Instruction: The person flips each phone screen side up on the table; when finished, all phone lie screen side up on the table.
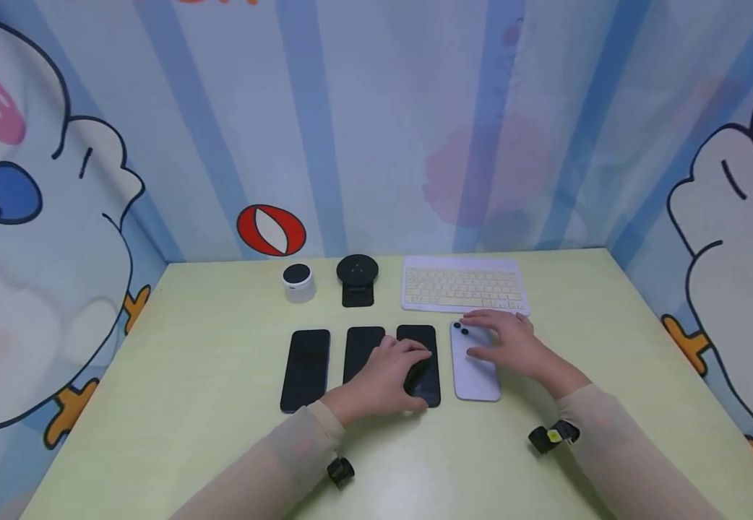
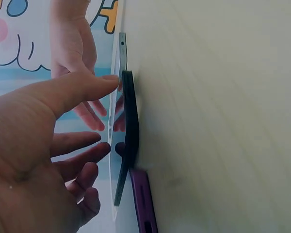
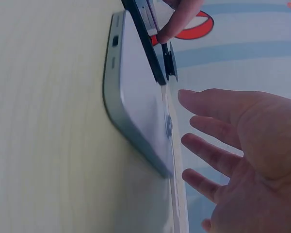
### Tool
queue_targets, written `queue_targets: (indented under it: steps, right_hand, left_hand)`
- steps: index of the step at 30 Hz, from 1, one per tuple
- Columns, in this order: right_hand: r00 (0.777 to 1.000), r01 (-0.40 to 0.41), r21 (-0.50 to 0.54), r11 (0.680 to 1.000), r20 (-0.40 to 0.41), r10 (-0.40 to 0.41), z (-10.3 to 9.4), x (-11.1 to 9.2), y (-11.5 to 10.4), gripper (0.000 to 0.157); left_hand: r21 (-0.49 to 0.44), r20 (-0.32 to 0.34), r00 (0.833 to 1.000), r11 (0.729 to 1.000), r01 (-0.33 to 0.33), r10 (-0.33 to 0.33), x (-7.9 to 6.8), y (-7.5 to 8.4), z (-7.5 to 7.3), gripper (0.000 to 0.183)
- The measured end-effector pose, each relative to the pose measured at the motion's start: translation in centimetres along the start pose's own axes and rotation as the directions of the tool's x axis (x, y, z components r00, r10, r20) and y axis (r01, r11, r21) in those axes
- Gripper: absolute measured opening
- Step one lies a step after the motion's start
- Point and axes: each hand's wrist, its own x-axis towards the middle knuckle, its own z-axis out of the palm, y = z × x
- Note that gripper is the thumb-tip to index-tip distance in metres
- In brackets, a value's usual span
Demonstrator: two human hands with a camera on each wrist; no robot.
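Observation:
In the head view, several phones lie in a row on the table. My left hand (image 1: 386, 379) is over a black phone (image 1: 427, 386), thumb by its near edge and fingers above its screen. In the left wrist view, the thumb tip overlaps that phone's dark edge (image 2: 131, 121); contact is unclear. Left of it, another black phone (image 1: 355, 350) is partly hidden by the hand, and a further black phone (image 1: 305, 370) lies beyond. My right hand (image 1: 513, 343) hovers spread over a lavender phone (image 1: 477, 379), back and camera lenses up; the right wrist view shows the fingers apart from it.
Behind the phones stand a small white cylinder with a black top (image 1: 299, 284), a black round-headed stand (image 1: 357, 278) and a white keyboard (image 1: 465, 284). A striped cartoon curtain (image 1: 383, 144) closes off the table's (image 1: 188, 375) back and sides.

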Motion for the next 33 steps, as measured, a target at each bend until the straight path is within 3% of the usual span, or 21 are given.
queue_targets:
  steps: [10, 19, 33]
  right_hand:
    - [0.999, -0.017, 0.109, 0.994, 0.046, 0.012, -1.1, -1.2, 2.5, 0.053]
    - [0.997, 0.051, 0.081, 0.995, 0.047, -0.055, -1.3, -1.0, 3.2, 0.050]
    - [0.997, 0.007, 0.062, 0.998, 0.080, -0.012, -0.8, -1.5, 4.2, 0.062]
  left_hand:
    - [0.046, -0.001, 1.000, 0.999, -0.002, 0.002, 1.9, 1.6, 0.8, 0.072]
    - [0.071, 0.020, 1.000, 0.997, -0.015, 0.014, 2.7, 1.7, 1.3, 0.076]
    - [0.052, 0.019, 1.000, 0.999, 0.010, -0.011, 3.1, 2.9, 1.5, 0.075]
